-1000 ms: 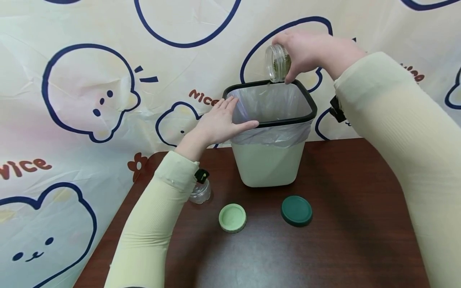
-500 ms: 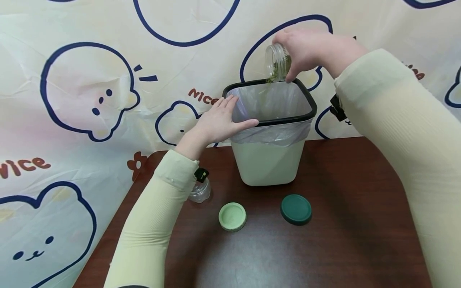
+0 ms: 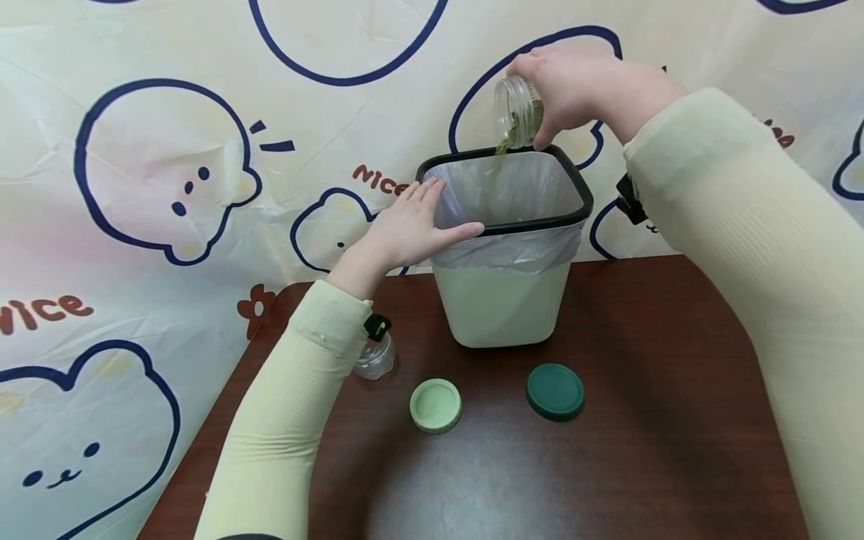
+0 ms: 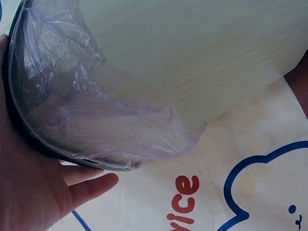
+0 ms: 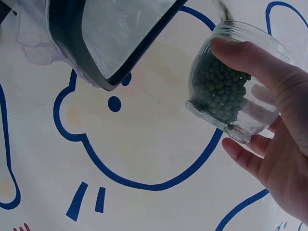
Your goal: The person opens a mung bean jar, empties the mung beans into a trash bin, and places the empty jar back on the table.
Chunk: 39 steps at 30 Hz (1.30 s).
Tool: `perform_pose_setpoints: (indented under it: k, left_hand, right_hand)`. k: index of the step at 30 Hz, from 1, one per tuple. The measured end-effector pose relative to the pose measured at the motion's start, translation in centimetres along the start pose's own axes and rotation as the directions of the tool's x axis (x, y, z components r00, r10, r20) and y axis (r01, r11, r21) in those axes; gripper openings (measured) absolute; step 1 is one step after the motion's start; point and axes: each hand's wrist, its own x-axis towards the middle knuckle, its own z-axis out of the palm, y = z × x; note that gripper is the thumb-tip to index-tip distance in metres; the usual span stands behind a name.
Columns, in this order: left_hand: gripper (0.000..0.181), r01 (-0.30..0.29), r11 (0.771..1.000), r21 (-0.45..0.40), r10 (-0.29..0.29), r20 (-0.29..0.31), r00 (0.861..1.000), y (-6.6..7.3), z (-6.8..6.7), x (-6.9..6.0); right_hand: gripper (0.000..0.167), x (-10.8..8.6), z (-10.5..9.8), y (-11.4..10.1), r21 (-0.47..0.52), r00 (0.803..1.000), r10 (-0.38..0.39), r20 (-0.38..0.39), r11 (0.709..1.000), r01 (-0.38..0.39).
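Observation:
My right hand (image 3: 574, 86) grips a clear glass jar (image 3: 511, 112) tipped mouth-down to the left above the trash can (image 3: 506, 307). Small round green beans (image 5: 219, 91) lie inside the jar in the right wrist view, and a thin stream of them (image 3: 502, 146) falls past its lip into the can. A thin translucent bag lines the can, folded over its black rim (image 3: 580, 217). At the rim's left side rests my left hand (image 3: 408, 229), its fingers extended and thumb spread along the front edge. The left wrist view shows that palm against the rim.
On the dark wooden table (image 3: 607, 472) lie a light green lid (image 3: 435, 406) and a dark green lid (image 3: 555, 391). A second clear jar (image 3: 376, 358) stands partly hidden behind my left wrist. A cartoon-printed cloth (image 3: 202, 315) hangs behind the table.
Beans have begun to pour from the jar, and the stream has thickened. My right hand has shifted the jar slightly up and left. My left hand stays at the rim.

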Motion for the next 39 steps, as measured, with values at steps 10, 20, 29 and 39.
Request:
perform_pose_setpoints:
  k: [10, 20, 29, 39]
  left_hand:
    - [0.105, -0.01, 1.0, 0.001, 0.01, -0.001, 1.0, 0.3, 0.1, -0.1]
    - [0.105, -0.002, 1.0, -0.002, 0.002, 0.005, 1.0, 0.2, 0.0, 0.0]
    - [0.106, -0.002, 1.0, -0.002, 0.002, 0.008, 1.0, 0.1, 0.2, -0.1]
    - [0.105, -0.008, 1.0, -0.001, 0.008, 0.0, 1.0, -0.1, 0.2, 0.1]
  right_hand:
    - [0.094, -0.4, -0.1, 0.2, 0.049, 1.0, 0.011, -0.021, 0.999, -0.01]
    - [0.096, -0.1, -0.3, -0.4, -0.009, 1.0, 0.008, 0.016, 1.0, -0.008]
    - [0.095, -0.4, -0.5, -0.1, -0.008, 1.0, 0.019, -0.013, 1.0, -0.019]
    - [0.094, -0.1, -0.7, -0.6, -0.022, 1.0, 0.02, -0.008, 1.0, -0.02]
